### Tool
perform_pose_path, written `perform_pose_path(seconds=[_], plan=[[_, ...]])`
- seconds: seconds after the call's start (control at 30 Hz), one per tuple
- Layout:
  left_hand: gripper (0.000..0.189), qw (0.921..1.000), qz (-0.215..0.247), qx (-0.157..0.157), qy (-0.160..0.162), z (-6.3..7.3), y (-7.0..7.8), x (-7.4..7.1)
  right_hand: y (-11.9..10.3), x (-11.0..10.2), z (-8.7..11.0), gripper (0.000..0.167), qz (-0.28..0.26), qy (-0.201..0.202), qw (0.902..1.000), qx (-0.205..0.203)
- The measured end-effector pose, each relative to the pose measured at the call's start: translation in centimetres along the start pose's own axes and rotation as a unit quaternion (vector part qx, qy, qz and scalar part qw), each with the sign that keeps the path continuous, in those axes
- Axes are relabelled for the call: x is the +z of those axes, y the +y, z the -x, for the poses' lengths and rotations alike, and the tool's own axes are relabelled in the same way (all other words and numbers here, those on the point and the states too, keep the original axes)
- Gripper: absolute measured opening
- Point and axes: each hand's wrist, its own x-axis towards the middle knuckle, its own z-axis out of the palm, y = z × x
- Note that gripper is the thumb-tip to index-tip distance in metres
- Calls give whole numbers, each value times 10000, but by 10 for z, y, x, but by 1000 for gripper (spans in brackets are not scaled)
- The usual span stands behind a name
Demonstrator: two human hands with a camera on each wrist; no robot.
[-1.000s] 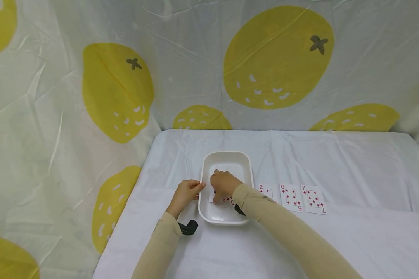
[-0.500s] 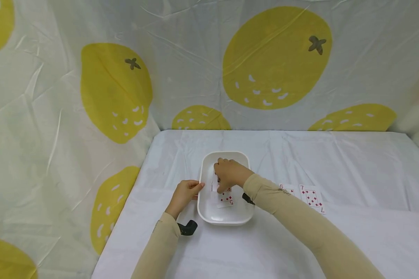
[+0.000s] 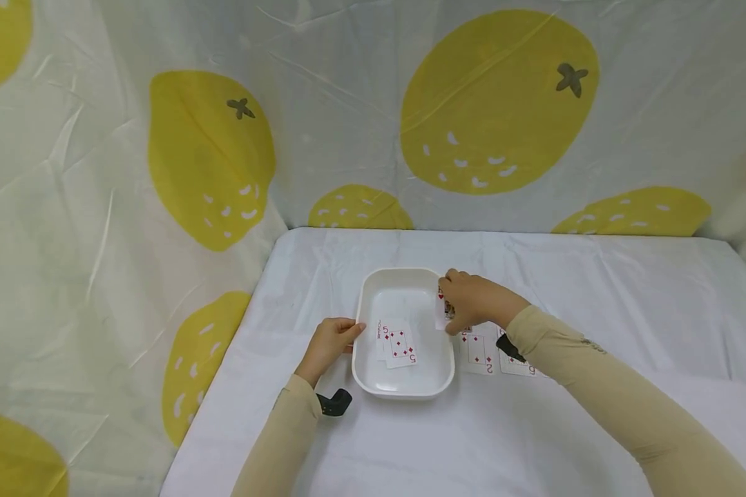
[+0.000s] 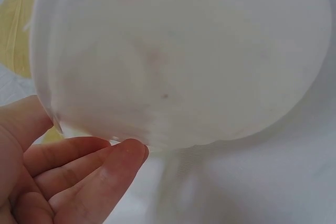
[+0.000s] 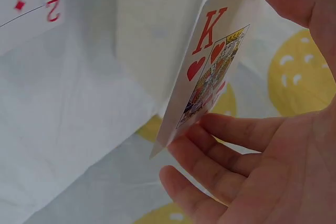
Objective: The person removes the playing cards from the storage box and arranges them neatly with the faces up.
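Note:
At the left side of the white tray (image 3: 404, 297), my left hand (image 3: 328, 345) pinches the rim; the left wrist view shows the thumb and fingers of that hand (image 4: 79, 177) on the tray's edge (image 4: 189, 103). My right hand (image 3: 475, 300) holds a king of hearts (image 5: 210, 66) by its edges, thumb on one side and fingers on the other, over the tray's right rim. Inside the tray lies a five of diamonds (image 3: 400, 345), face up. It partly covers another card, a joker (image 3: 380, 338), whose left edge shows.
Right of the tray, a two of diamonds (image 3: 477, 353) lies face up on the white cloth (image 3: 410, 442). Beside it, the right wrist's black device and the sleeve partly cover a six of diamonds (image 3: 516, 364). A lemon-print curtain (image 3: 348, 124) hangs behind the table.
My right hand has lifted the king of hearts from the tray and carried it right, to above the right rim. The five of diamonds is now uncovered. My left hand stays on the rim.

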Motion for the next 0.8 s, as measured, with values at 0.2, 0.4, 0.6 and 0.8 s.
perform_pose_path(seconds=[0.2, 0.4, 0.6, 0.8], plan=[[34, 10000, 10, -3, -42, -1, 0, 0, 41, 11, 35, 77, -60, 224, 9997, 63], [37, 10000, 13, -83, -24, 0, 1, 1, 76, 26, 73, 75, -148, 416, 9988, 227], [35, 9999, 51, -95, -28, 0, 0, 2, 101, 43, 103, 79, -142, 492, 9977, 452], [35, 10000, 13, -87, -39, 0, 1, 2, 120, 61, 128, 80, -60, 425, 9971, 624]])
